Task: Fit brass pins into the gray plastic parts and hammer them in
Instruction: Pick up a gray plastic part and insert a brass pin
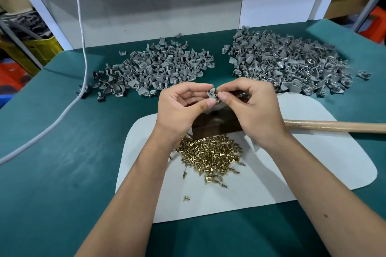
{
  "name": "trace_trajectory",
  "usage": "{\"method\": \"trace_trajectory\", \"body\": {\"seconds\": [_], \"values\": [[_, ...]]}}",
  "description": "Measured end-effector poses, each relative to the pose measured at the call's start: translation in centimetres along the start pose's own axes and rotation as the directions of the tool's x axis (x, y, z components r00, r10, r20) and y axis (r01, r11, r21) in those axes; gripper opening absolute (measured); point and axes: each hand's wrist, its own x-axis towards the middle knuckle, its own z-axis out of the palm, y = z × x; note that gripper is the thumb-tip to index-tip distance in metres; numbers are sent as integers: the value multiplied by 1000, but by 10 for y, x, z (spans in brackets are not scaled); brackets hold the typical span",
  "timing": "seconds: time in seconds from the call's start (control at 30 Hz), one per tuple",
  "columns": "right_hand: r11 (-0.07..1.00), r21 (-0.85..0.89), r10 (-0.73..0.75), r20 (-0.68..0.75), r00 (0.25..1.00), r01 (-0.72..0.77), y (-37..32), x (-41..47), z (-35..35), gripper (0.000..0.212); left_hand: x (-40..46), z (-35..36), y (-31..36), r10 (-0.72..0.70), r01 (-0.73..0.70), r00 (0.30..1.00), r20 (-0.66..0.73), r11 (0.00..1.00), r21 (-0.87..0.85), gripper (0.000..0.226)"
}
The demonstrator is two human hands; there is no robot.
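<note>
Left hand (183, 100) pinches a gray plastic part (213, 93) above the table (62, 152); right hand (250, 102) pinches something small against it, too small to identify. Brass pins (208, 154) piled on the white mat (302, 162) below.

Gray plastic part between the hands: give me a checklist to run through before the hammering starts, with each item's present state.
1. Gray plastic part held: ok, left hand pinches it.
2. Pin at the part: ok, right hand pinches something small against it.
3. Pin fully seated: cannot tell, fingers hide it.
4. Dark block free to set the part on: cannot tell, hands cover it.
5. Hammer handle within reach: ok, lies beside the right hand.
6. Brass pins stocked: ok.
</note>
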Motion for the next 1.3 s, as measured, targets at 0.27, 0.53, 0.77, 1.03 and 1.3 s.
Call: {"method": "trace_trajectory", "body": {"seconds": [0.27, 0.53, 0.77, 1.03, 1.3], "values": [[998, -53, 22, 17, 1000, -21, -4, -1, -2, 10, 0, 0, 2, 6, -6, 1000, -3, 1000, -6, 32], [968, -250, -49, -43, 998, 37, -7, -7, 3, 7, 0, 2, 2, 13, -13, 1000, 12, 999, 42, 32], [920, -377, -142, -62, 988, 108, -11, -10, 6, 6, -2, 10, 2, 20, -19, 1000, -13, 997, 75, 31], [902, -374, -208, 59, 976, 215, -4, -6, -2, 8, -2, 4, 1, -1, -1, 999, 36, 998, 55, 33], [916, -294, -246, 124, 961, 272, 3, -1, -12, 12, -2, 1, 0, -34, 34, 999, 23, 999, 6, 31]]}}
